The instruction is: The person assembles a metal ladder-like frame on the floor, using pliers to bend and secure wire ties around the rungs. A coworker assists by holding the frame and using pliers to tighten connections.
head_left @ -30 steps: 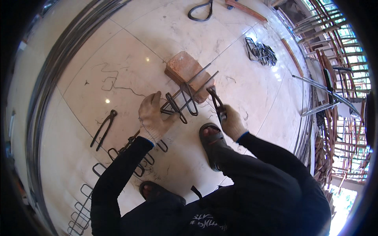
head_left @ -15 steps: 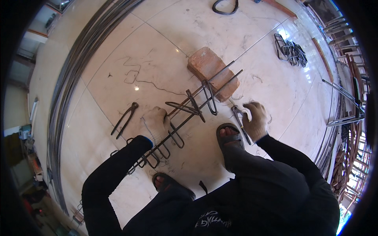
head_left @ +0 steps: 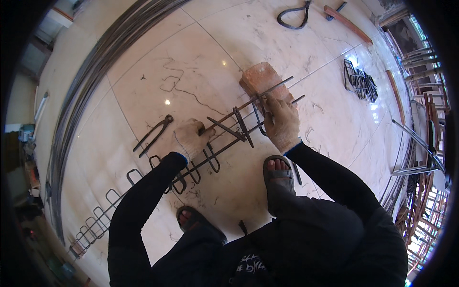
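We log the rebar cage (head_left: 224,138) lying on the floor, far end on a brick (head_left: 260,79) at 1 o'clock. Left hand (head_left: 191,138) clamped on its bars; right hand (head_left: 282,119) gripping the stirrup end.

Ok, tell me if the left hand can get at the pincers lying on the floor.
Probably yes: the pincers lie apart on bare floor just left of the left hand, which rests on the rebar cage; nothing between them.
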`<state>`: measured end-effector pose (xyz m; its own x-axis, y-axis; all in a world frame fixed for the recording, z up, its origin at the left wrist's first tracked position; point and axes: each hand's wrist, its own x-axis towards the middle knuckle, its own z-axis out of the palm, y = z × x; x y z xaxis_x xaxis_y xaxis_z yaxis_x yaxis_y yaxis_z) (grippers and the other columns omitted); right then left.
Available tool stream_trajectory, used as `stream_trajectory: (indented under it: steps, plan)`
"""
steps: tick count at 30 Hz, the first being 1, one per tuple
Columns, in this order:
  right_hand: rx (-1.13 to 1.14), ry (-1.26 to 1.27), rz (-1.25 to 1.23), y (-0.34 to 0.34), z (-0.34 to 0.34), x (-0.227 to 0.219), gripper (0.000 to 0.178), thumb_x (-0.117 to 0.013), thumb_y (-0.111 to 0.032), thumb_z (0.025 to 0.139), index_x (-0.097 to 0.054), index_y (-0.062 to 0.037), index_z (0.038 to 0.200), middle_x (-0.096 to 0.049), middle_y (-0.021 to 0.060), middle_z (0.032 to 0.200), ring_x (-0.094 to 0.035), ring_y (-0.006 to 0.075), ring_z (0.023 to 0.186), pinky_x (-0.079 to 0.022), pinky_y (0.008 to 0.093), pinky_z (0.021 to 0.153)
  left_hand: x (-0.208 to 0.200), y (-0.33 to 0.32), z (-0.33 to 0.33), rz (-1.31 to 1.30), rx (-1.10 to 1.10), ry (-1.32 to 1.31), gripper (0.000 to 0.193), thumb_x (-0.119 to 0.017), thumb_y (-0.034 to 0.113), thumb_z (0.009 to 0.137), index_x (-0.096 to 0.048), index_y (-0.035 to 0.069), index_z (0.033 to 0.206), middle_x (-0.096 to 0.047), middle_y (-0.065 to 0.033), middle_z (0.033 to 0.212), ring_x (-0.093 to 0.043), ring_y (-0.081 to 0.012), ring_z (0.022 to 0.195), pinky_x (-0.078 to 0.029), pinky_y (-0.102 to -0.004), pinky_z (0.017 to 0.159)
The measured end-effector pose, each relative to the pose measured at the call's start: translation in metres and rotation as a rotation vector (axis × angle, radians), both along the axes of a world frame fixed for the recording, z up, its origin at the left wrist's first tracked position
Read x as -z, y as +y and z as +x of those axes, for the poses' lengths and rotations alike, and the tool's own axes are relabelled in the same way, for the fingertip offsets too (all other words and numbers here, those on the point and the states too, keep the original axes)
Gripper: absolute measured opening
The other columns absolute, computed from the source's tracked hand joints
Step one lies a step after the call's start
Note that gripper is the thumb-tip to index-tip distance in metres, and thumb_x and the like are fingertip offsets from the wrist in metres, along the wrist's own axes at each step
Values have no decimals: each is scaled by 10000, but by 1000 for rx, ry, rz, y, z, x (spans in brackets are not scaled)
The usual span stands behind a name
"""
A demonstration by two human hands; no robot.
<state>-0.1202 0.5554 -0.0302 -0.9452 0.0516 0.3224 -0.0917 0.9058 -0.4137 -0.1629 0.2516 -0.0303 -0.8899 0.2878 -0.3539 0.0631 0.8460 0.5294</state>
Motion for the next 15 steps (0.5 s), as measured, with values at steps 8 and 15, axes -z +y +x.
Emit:
stream_trajectory:
  steps: [8, 15]
  plan:
    - [88, -107, 102, -13, -3, -11, 355, -685, -37, 845, -804, -116, 1170, -743, 181, 1155, -677, 428, 1062, -542, 532, 917, 15, -3, -1, 11, 40, 35, 504, -753, 488, 974, -796, -13, 996, -731, -216, 1090, -704, -401, 1074, -552, -480, 957]
    - [-83, -713, -413, 15, -40, -27, 222, -633, -177, 988, -766, -39, 1101, -641, 96, 761, -657, 276, 704, -537, 426, 672, 0, 4, -3, 94, -64, 2, 496, -749, 456, 978, -771, -12, 1141, -728, -215, 1200, -705, -372, 1157, -546, -432, 1026]
